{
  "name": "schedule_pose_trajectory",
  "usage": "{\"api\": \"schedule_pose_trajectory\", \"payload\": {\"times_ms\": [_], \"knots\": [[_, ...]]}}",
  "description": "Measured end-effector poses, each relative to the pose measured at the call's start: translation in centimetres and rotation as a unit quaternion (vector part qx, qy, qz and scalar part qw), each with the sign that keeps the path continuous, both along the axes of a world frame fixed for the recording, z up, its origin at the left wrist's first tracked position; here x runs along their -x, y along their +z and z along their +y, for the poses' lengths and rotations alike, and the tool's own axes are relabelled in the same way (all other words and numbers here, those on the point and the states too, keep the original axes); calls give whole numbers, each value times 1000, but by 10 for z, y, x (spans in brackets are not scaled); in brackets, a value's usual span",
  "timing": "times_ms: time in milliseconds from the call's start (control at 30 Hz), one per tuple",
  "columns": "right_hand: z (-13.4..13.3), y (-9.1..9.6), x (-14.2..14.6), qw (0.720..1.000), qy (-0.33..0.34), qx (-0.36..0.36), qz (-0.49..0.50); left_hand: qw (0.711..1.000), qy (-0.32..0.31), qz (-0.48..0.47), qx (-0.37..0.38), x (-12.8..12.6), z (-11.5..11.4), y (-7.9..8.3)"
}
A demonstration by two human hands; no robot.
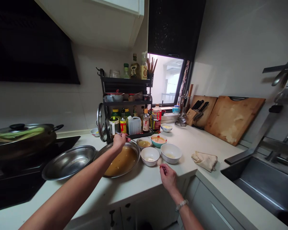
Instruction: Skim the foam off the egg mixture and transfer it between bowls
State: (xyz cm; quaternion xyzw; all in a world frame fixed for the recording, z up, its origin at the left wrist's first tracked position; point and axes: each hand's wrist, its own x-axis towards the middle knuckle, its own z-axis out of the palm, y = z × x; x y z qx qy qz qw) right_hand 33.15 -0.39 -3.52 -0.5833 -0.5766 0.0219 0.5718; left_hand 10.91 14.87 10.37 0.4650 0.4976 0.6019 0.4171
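My left hand (120, 142) is closed around the handle of a metal spoon (125, 135), above the wide metal basin of brown liquid (123, 161). The spoon's far end reaches toward a small bowl of brownish liquid (144, 142); whether it dips in, I cannot tell. My right hand (168, 176) has its fingers curled together near the counter's front edge, just below two white bowls. What it may hold is hidden. The smaller white bowl (150, 160) has pale pieces inside, while the larger white bowl (171, 157) shows a little at its bottom.
Left of the basin sits an empty steel bowl (70, 163), then a lidded pan (21, 135) on the stove. Behind stands a black rack (128, 103) of bottles. A bowl of pinkish liquid (159, 140), a folded cloth (204, 160) and a sink (261, 188) are rightward.
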Motion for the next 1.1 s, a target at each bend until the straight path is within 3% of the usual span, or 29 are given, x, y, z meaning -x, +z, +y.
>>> {"api": "schedule_pose_trajectory", "payload": {"times_ms": [467,800,967,1100], "knots": [[2,-3,-1,1000,-6,-12,-17,996,11,-75,41,12,-16,25],[1,-4,-2,1000,-5,-19,-17,996,14,-91,14,81,-64,50],[3,-8,-3,999,0,-22,-23,997,-7,34,-72,119,-87,37],[3,-11,-3,999,-1,-18,-31,972,-33,187,-136,132,-108,27]]}}
